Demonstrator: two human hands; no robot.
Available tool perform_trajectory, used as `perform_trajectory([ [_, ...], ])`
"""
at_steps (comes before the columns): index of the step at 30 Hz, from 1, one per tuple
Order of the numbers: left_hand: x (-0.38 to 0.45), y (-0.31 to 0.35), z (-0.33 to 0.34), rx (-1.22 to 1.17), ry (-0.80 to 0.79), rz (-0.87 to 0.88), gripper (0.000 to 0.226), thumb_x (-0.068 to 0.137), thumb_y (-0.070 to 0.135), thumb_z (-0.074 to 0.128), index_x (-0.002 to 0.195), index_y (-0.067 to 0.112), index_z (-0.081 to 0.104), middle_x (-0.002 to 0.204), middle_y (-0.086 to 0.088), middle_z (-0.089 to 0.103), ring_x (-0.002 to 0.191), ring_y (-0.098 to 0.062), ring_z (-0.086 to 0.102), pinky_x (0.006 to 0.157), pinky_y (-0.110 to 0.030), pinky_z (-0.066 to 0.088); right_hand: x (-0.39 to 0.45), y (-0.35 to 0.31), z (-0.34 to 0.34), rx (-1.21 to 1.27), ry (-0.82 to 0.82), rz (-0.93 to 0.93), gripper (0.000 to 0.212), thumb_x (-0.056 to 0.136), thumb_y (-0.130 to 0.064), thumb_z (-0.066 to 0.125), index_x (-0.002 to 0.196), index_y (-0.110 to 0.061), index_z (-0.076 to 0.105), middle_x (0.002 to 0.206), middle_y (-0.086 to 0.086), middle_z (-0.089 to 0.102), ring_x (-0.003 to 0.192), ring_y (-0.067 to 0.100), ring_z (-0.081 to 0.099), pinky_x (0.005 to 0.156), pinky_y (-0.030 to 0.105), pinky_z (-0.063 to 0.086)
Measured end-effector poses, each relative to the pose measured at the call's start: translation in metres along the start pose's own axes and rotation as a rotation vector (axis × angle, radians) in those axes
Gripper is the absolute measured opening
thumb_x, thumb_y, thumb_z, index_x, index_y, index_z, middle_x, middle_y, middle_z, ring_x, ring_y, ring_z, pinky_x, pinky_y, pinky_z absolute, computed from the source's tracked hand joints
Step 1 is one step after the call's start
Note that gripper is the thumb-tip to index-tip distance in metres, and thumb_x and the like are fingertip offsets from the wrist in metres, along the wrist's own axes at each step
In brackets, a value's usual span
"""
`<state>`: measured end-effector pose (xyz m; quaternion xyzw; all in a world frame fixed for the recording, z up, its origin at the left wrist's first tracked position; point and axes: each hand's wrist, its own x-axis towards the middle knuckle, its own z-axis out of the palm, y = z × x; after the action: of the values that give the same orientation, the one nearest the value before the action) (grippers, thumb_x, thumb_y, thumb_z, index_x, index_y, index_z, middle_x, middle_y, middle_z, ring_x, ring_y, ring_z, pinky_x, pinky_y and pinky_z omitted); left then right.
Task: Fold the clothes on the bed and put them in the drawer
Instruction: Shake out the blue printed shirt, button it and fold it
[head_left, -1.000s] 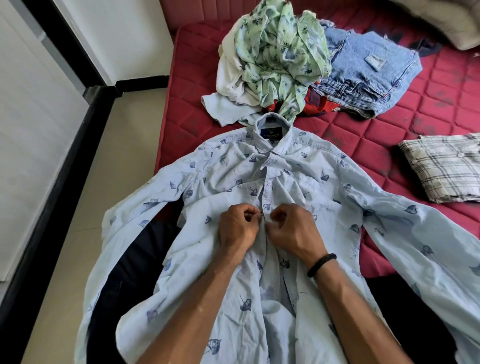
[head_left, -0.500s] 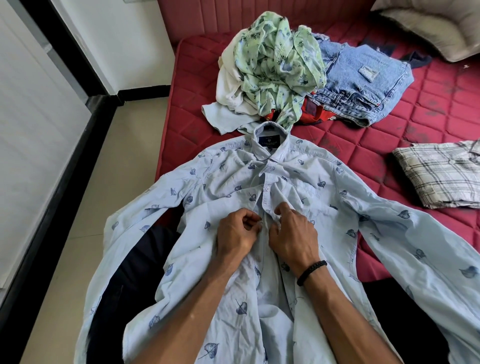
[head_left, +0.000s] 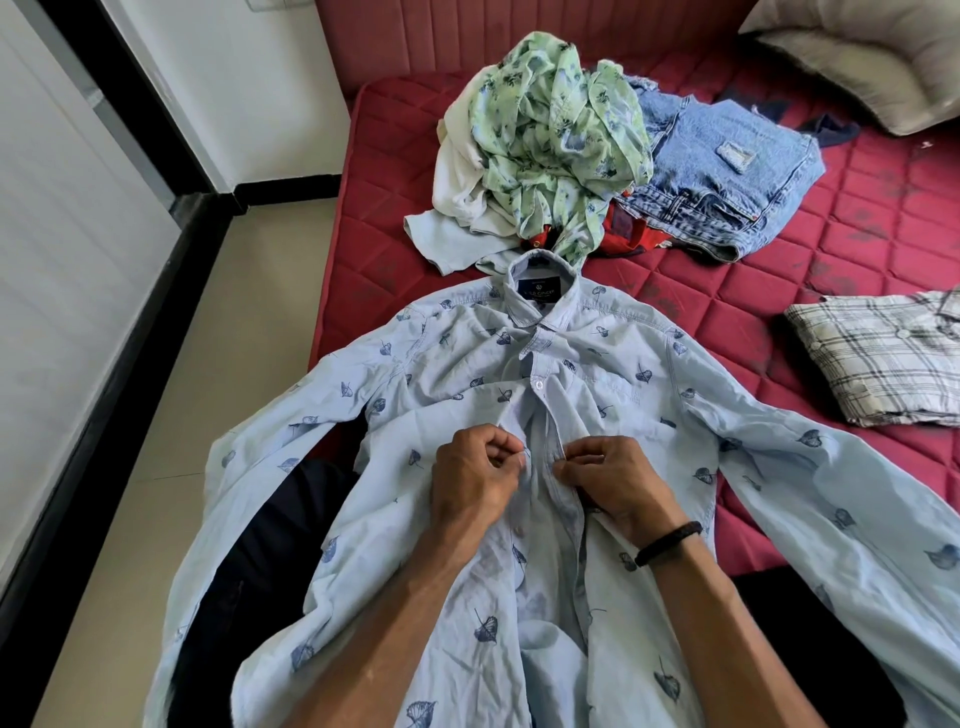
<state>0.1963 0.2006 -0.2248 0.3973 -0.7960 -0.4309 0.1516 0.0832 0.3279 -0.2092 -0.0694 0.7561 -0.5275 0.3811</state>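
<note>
Head view: shirt (head_left: 613, 374) collar away.

We cannot see the hem of the leaf-print shirt (head_left: 452, 374) or the end of its right sleeve; both run past the picture's lower and right edges. Our left hand (head_left: 475, 480) and right hand (head_left: 615, 483) cover the placket between them, so any button there stays hidden. The folded plaid shirt (head_left: 883, 356) and the pillow (head_left: 857, 57), near the bed's (head_left: 779, 291) right side, are cropped. The collar label is too small to read.
</note>
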Motion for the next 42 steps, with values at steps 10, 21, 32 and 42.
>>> perform_trajectory([
  [10, -0.002, 0.002, 0.007, -0.080, 0.011, 0.013, 0.007, 0.081, 0.022, 0.084, 0.083, 0.026, 0.079, 0.074, 0.017, 0.074, 0.072, 0.007, 0.068, 0.069, -0.019, 0.057, 0.005, 0.005, 0.007, -0.345, 0.170, -0.350, 0.021, 0.083, -0.024, 0.081, 0.071, -0.017, 0.065, 0.058, -0.009, 0.057, 0.050, 0.004, 0.047, 0.052, 0.020, 0.040],
  [21, 0.002, 0.000, 0.008, -0.169, 0.002, -0.047, 0.008, 0.081, 0.021, 0.084, 0.084, 0.028, 0.081, 0.079, 0.017, 0.076, 0.076, 0.006, 0.070, 0.080, -0.025, 0.060, 0.008, 0.012, 0.015, -0.452, 0.156, -0.461, 0.015, 0.084, -0.026, 0.082, 0.078, -0.020, 0.070, 0.077, -0.007, 0.069, 0.066, 0.004, 0.065, 0.057, 0.012, 0.045],
  [32, 0.002, -0.001, 0.008, -0.157, 0.016, -0.036, 0.007, 0.082, 0.022, 0.084, 0.087, 0.026, 0.082, 0.081, 0.016, 0.076, 0.077, 0.006, 0.070, 0.078, -0.023, 0.060, 0.008, 0.011, 0.011, -0.318, 0.066, -0.318, 0.006, 0.085, -0.028, 0.081, 0.081, -0.025, 0.078, 0.079, -0.009, 0.074, 0.075, 0.001, 0.068, 0.069, 0.022, 0.052],
  [42, 0.002, 0.000, 0.008, -0.154, -0.002, -0.036, 0.006, 0.082, 0.020, 0.083, 0.086, 0.025, 0.082, 0.081, 0.015, 0.077, 0.077, 0.004, 0.071, 0.080, -0.026, 0.061, 0.008, 0.011, 0.018, -0.312, 0.219, -0.398, 0.013, 0.078, -0.019, 0.079, 0.070, -0.023, 0.070, 0.062, -0.007, 0.067, 0.056, 0.003, 0.060, 0.057, 0.020, 0.047],
])
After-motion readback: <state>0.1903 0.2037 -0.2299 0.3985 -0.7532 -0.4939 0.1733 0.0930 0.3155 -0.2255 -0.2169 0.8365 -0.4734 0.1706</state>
